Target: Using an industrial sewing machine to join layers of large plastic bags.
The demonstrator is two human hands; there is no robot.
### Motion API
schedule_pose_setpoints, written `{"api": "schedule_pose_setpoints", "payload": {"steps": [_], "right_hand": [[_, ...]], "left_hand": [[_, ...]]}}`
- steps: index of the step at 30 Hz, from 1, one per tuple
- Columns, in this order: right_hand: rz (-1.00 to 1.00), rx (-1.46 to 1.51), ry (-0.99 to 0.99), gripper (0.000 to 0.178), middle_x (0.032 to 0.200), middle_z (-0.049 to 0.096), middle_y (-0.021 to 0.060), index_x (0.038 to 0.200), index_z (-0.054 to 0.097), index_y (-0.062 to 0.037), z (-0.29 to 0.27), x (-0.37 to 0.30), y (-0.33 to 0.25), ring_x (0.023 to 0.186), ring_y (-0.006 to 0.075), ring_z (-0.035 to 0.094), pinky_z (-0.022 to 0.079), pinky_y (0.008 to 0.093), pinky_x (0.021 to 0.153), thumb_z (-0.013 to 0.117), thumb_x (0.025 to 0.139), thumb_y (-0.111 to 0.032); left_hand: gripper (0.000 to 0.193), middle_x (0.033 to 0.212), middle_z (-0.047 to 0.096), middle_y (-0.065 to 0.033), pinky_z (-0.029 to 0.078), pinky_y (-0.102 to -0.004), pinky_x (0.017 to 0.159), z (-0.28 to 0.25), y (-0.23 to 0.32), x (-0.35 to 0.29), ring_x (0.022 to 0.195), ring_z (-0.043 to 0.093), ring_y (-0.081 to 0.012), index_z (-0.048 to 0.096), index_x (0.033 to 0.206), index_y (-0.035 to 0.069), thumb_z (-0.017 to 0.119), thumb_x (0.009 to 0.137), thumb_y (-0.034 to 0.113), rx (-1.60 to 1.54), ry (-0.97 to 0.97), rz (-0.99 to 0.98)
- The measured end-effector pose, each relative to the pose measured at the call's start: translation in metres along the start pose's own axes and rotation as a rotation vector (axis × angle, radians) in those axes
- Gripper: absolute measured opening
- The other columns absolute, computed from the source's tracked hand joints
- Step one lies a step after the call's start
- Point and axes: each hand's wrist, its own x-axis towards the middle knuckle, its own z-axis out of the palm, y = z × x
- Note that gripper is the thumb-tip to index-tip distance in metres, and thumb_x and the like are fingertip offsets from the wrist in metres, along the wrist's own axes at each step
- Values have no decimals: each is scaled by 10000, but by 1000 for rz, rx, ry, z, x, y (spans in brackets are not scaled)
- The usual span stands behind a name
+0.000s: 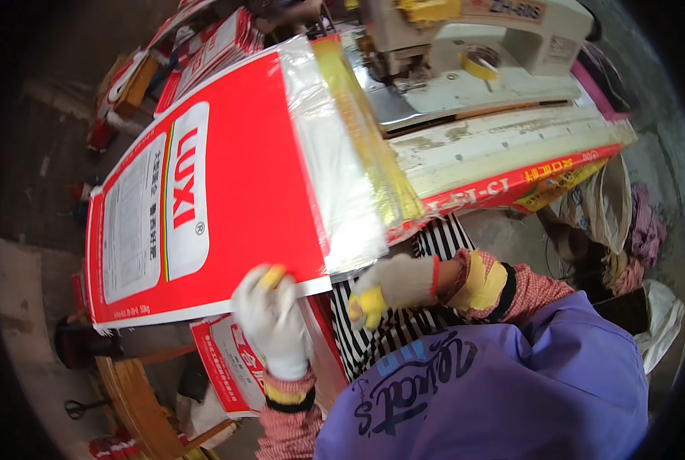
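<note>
A large red-and-white woven plastic sack point(258, 176) lies flat in front of me, with a clear plastic liner point(335, 146) showing at its right end. My left hand point(273, 322), in a white glove with yellow on a fingertip, is closed at the sack's near edge, fingers curled over it and slightly blurred. By the liner's near corner, my right hand point(396, 287) in a similar glove has its fingers curled down and inward. What they hold, if anything, is hidden. To the right of the liner stands a white sewing machine point(473, 46).
Yellow tape point(480, 63) rests on the machine. The worktable point(496, 138) has a red printed covering along its front. More red-and-white sacks point(212, 57) lie behind, another sack point(231, 364) is below left, beside a wooden stool point(139, 410) and scissors point(85, 409). Cloths point(645, 218) hang right.
</note>
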Motion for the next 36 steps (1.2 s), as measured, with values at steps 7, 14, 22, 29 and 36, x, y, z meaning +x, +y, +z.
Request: {"api": "schedule_pose_setpoints", "payload": {"steps": [7,14,22,29,36], "right_hand": [[243,1241,969,176,752,610,67,865,578,6,-23,-42,18,628,130,602,463,239,572,554,849,-167],[222,649,1172,308,821,635,121,932,636,-42,-77,2,45,656,231,609,478,338,664,564,806,-313],[500,120,477,280,723,647,93,820,665,-85,-126,19,29,627,229,606,456,337,595,545,799,-337],[444,1049,713,359,699,592,57,862,608,18,-126,34,33,567,165,572,457,262,497,561,828,-336],[553,-19,740,293,873,641,150,904,660,-106,-133,58,34,783,339,613,491,391,690,564,719,-312]], "left_hand": [[211,877,580,-142,432,-384,768,90,5,64,845,546,-334,590,875,-17,610,727,132,284,-377,36],[166,800,615,-142,453,-295,694,71,0,79,743,592,-217,614,841,-20,561,798,131,-251,-442,-395],[102,761,587,-129,454,-321,650,9,22,110,698,570,-239,599,786,-21,539,727,37,-4,-209,3],[98,771,592,-115,468,-386,647,29,32,99,747,574,-311,612,791,35,557,710,47,511,-615,588],[251,757,618,-93,481,-287,658,45,4,120,717,600,-168,585,868,-43,627,792,193,-359,-588,-309]]}}
